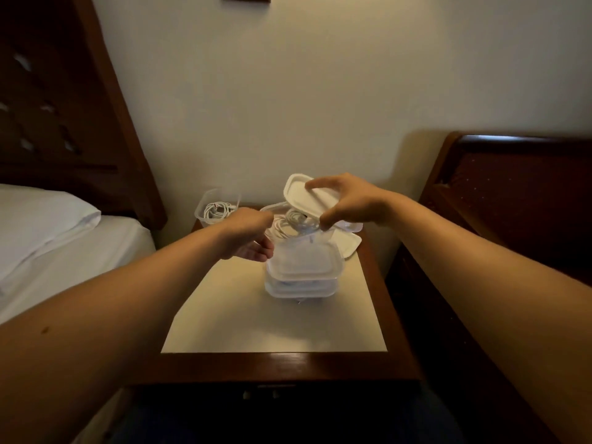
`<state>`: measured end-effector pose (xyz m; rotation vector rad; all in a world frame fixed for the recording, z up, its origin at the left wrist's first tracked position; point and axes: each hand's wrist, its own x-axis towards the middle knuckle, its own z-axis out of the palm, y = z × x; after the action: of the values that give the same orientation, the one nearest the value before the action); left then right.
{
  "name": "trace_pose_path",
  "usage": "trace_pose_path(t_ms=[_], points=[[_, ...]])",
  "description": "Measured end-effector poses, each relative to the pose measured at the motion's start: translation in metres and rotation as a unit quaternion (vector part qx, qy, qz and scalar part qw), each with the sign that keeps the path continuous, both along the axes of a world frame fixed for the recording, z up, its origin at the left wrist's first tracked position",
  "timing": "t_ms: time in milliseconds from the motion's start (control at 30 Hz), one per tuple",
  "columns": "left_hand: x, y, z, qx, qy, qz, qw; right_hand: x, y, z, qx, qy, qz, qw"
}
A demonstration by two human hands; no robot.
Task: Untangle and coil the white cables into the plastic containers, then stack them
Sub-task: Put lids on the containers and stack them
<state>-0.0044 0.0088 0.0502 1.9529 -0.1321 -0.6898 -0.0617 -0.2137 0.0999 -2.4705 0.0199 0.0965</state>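
Note:
A stack of lidded clear plastic containers [303, 277] stands in the middle of the nightstand. Behind it an open container [282, 210] holds a coiled white cable [296, 219]. My right hand [349, 200] pinches a white lid [304, 195], tilted, above that open container. To the left of the stack hovers my left hand [250, 237], fingers loosely curled, holding nothing I can see. Another open container [217, 205] with a coiled white cable [217, 210] sits at the back left corner.
The nightstand [275, 322] has a pale top with a dark wooden rim. A loose white lid [347, 243] lies at its back right. A bed with a white pillow [41, 219] is on the left, a dark headboard [512, 193] on the right.

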Motion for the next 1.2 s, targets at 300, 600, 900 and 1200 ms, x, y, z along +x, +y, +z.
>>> trace_pose_path(t_ms=[300, 600, 900, 1200], points=[[-0.014, 0.014, -0.019, 0.065, 0.048, -0.085, 0.993, -0.025, 0.028, -0.014, -0.154, 0.056, 0.063, 0.984], [-0.005, 0.014, -0.023, 0.006, 0.005, -0.030, 1.000, -0.008, 0.036, -0.024, -0.177, 0.063, 0.081, 0.979], [-0.012, 0.013, -0.027, -0.094, 0.071, 0.047, 0.992, -0.001, 0.037, -0.038, -0.179, 0.089, 0.097, 0.975], [-0.013, 0.004, -0.035, -0.076, 0.028, 0.075, 0.994, 0.000, 0.035, -0.034, -0.182, 0.118, 0.130, 0.967]])
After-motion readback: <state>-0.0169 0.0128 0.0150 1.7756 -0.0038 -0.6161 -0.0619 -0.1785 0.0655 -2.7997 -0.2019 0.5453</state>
